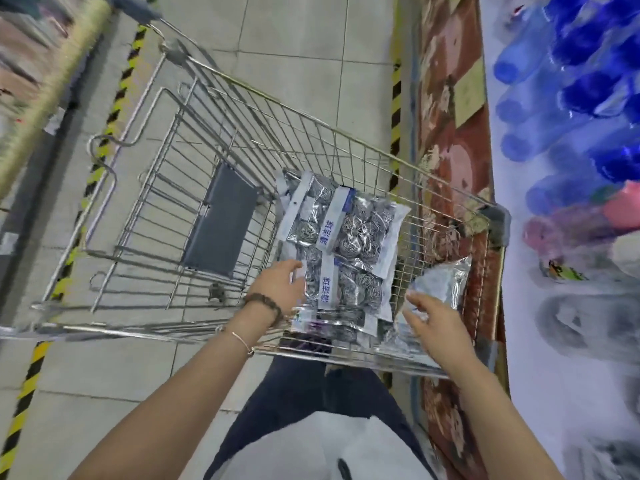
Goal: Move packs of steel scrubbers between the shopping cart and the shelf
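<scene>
Several clear packs of steel scrubbers with white and blue labels lie stacked in the near right corner of a wire shopping cart. My left hand rests on the left edge of the nearest pack in the stack, fingers spread over it. My right hand grips another, blurred pack, which stands tilted against the cart's right wall. The shelf runs along the right, its goods blurred.
The cart's grey child-seat flap lies to the left of the packs. Blue bottles sit on the shelf at top right. A patterned red base panel runs under the shelf. Yellow-black floor tape marks the aisle's left side.
</scene>
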`<state>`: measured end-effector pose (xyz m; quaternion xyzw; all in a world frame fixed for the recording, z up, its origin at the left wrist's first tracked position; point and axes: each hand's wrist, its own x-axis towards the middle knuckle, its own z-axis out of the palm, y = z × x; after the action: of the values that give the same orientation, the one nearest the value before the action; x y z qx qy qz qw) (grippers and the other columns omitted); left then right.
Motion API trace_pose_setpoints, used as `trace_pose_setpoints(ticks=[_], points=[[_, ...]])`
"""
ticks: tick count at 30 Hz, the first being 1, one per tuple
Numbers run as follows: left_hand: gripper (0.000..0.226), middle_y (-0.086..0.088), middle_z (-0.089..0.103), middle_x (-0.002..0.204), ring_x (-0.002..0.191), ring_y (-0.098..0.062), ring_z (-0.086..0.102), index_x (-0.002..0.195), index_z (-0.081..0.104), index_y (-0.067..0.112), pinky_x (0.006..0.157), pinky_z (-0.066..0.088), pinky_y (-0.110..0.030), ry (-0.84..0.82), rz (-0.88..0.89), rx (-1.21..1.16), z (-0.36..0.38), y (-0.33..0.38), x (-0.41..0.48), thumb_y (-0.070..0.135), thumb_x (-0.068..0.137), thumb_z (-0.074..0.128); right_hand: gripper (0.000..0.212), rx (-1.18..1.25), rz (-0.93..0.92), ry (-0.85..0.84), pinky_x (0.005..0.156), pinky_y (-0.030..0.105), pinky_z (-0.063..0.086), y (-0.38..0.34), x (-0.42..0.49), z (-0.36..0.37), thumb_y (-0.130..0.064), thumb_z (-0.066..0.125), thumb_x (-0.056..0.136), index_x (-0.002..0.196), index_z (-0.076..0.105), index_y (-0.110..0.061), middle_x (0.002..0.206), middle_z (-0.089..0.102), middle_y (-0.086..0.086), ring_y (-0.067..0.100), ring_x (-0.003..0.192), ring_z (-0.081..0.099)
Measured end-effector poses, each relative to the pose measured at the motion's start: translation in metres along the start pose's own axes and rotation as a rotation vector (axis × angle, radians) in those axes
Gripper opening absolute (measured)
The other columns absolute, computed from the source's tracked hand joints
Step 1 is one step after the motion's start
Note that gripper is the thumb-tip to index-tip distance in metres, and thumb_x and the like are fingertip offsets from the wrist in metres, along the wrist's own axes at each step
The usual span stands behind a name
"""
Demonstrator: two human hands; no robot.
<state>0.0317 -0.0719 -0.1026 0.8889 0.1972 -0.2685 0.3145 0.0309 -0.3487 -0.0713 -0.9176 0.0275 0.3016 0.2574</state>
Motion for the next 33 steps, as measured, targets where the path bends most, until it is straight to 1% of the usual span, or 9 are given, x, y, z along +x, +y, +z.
trace_pose_setpoints(ticks=[4,8,14,17,19,22,26,29,33], points=[[0.049,-0.011,0.056,0.124,0.096,-0.023,0.057,0.138,0.037,0.022,0.079,0.052,-0.033,-0.203,-0.201,0.107,0.022,-0.023,0.070,0.027,0.091,0.049,0.039,-0.087,0.032,-0.091,0.101,0.035,0.039,-0.001,0.032,0.008,-0.028,0.050,0.097,0.134,0.051,-0.017,0.139,0.051,0.003,0.020,0.124,0.050],[0.069,-0.017,0.040,0.140,0.116,-0.032,0.051,0.147,0.016,0.019,0.097,0.045,-0.041,-0.318,-0.410,0.084,0.053,-0.049,0.109,0.015,0.089,0.054,0.039,-0.056,0.086,-0.131,0.104,0.034,0.037,0.010,0.049,0.015,-0.028,0.052,0.096,0.133,0.052,-0.016,0.139,0.051,0.003,0.020,0.126,0.048],[0.080,-0.014,0.038,0.143,0.127,-0.034,0.041,0.140,0.030,0.012,0.102,0.039,-0.048,-0.326,-0.650,-0.125,0.101,-0.075,0.131,0.034,0.076,0.072,0.039,-0.019,0.175,-0.183,0.097,0.032,0.041,0.026,0.057,0.019,-0.028,0.054,0.095,0.132,0.053,-0.018,0.134,0.055,0.001,0.019,0.119,0.053],[0.045,-0.019,0.053,0.128,0.116,-0.033,0.052,0.125,0.051,0.002,0.098,0.044,-0.040,-0.289,-0.644,-0.140,0.094,-0.063,0.129,0.024,0.087,0.061,0.037,0.022,0.190,-0.170,0.095,0.030,0.042,0.028,0.061,0.014,-0.026,0.054,0.095,0.131,0.054,-0.018,0.133,0.055,0.000,0.018,0.115,0.055],[0.034,-0.016,0.056,0.125,0.103,-0.029,0.059,0.121,0.056,-0.001,0.087,0.049,-0.026,-0.289,-0.641,-0.106,0.089,-0.057,0.127,0.017,0.092,0.053,0.037,0.038,0.183,-0.168,0.096,0.029,0.042,0.026,0.064,0.012,-0.025,0.054,0.095,0.131,0.054,-0.018,0.134,0.055,0.000,0.017,0.116,0.055],[0.038,-0.014,0.056,0.126,0.066,-0.012,0.052,0.125,0.052,0.004,0.046,0.044,-0.009,-0.250,-0.658,-0.158,0.094,-0.052,0.124,0.018,0.090,0.058,0.037,0.035,0.148,-0.169,0.101,0.035,0.043,0.022,0.069,0.009,-0.024,0.054,0.095,0.131,0.054,-0.018,0.134,0.055,0.001,0.018,0.120,0.052],[0.057,-0.015,0.056,0.123,0.106,-0.031,0.057,0.125,0.048,0.009,0.091,0.049,-0.041,-0.078,-0.733,-0.210,0.099,-0.055,0.119,0.027,0.076,0.072,0.037,0.013,0.133,-0.165,0.099,0.033,0.043,0.023,0.073,0.011,-0.026,0.054,0.095,0.131,0.054,-0.018,0.134,0.055,-0.001,0.017,0.120,0.052],[0.058,-0.015,0.052,0.129,0.113,-0.033,0.054,0.132,0.042,0.011,0.095,0.045,-0.041,-0.101,-0.766,-0.196,0.103,-0.049,0.117,0.028,0.083,0.066,0.038,0.014,0.123,-0.182,0.101,0.037,0.043,0.028,0.071,0.015,-0.026,0.054,0.095,0.132,0.054,-0.018,0.135,0.054,0.001,0.018,0.120,0.052],[0.033,-0.014,0.050,0.133,0.120,-0.031,0.049,0.123,0.053,0.003,0.102,0.040,-0.040,-0.243,-0.625,-0.056,0.098,-0.050,0.113,0.016,0.093,0.051,0.039,0.001,0.117,-0.200,0.100,0.032,0.041,0.034,0.064,0.018,-0.028,0.053,0.095,0.131,0.054,-0.015,0.134,0.055,0.002,0.018,0.119,0.053]])
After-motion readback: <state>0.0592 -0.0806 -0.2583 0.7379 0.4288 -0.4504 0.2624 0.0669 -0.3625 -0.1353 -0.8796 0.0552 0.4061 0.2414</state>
